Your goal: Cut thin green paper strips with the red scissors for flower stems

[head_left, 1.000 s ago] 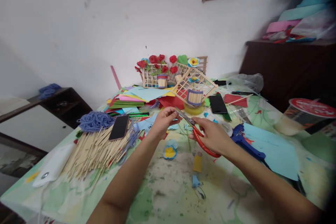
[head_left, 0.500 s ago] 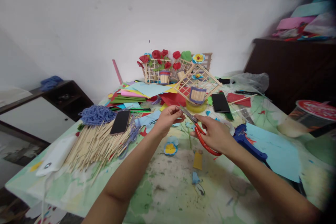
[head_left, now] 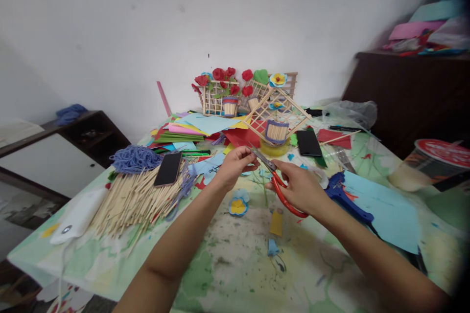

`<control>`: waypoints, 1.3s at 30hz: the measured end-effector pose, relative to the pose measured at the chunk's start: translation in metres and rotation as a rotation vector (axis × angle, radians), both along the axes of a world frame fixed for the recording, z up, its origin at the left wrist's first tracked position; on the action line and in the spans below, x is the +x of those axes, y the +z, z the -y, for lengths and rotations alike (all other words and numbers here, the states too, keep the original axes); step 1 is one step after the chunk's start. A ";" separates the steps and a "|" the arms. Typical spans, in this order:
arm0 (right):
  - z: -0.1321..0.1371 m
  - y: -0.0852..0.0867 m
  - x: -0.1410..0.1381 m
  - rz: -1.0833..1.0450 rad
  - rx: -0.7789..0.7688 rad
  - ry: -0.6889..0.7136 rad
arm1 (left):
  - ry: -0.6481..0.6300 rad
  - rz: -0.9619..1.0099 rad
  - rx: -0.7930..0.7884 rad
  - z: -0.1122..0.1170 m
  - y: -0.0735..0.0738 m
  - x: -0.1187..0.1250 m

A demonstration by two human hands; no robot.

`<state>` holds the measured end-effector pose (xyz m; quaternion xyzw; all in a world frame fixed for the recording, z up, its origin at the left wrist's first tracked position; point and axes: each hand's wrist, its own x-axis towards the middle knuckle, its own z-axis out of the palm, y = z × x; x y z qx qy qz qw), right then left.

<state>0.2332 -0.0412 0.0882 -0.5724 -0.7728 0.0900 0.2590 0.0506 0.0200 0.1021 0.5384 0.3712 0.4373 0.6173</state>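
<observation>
My right hand [head_left: 299, 187] grips a pair of scissors [head_left: 284, 197] by its red-orange handles, with the blades pointing up and left. The blade tips reach the fingers of my left hand [head_left: 237, 166], which are pinched together; whatever they hold is too small or hidden to make out. Below the hands, a paper flower [head_left: 238, 206] in blue with a yellow centre lies on the table. A yellow paper strip [head_left: 276, 223] and a blue paper scrap [head_left: 272, 247] lie to its right.
Bamboo sticks [head_left: 127, 205], blue yarn [head_left: 135, 159] and a phone [head_left: 168, 169] lie at left. Coloured paper [head_left: 209, 123] and stick lattices with flowers [head_left: 277, 132] stand at the back. A blue glue gun [head_left: 348, 205], blue paper [head_left: 385, 210] and another phone [head_left: 308, 143] are at right.
Almost nothing differs. Both hands and the scissors keep nearly the same place, and the view has shifted very slightly.
</observation>
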 end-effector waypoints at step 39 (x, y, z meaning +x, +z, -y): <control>-0.044 -0.053 0.041 0.379 -0.206 -0.340 | 0.014 0.068 -0.129 -0.013 -0.003 -0.008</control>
